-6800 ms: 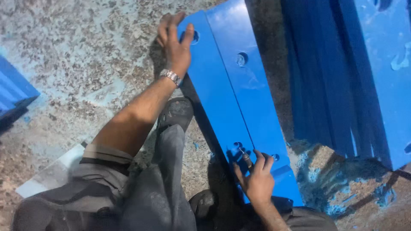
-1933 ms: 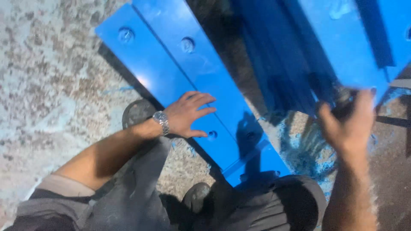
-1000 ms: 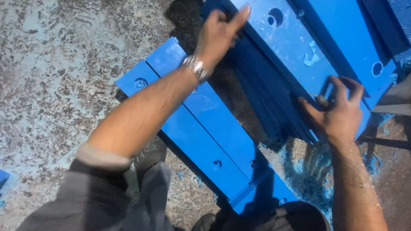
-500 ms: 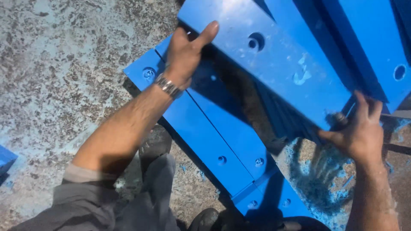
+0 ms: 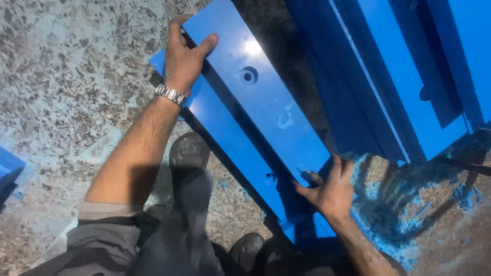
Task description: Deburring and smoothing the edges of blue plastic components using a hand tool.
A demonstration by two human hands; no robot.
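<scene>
A long blue painted plank [image 5: 266,102] with a round hole lies slanted over other blue planks [image 5: 235,148] on the floor. My left hand [image 5: 184,56], with a metal watch on the wrist, grips the plank's far left edge. My right hand [image 5: 330,191] holds the plank's near end, and a small dark tool sticks out between its fingers. The plank sits on top of the lower ones, its near end by my right hand.
More blue planks [image 5: 404,87] lean in a stack at the right. The speckled concrete floor [image 5: 76,92] has blue paint stains [image 5: 409,225] at the right. My shoes [image 5: 189,151] stand beside the planks. Another blue piece [image 5: 7,168] shows at the left edge.
Both hands have swung the top plank from the right-hand stack down and left onto the planks on the floor. It now lies lower and flatter.
</scene>
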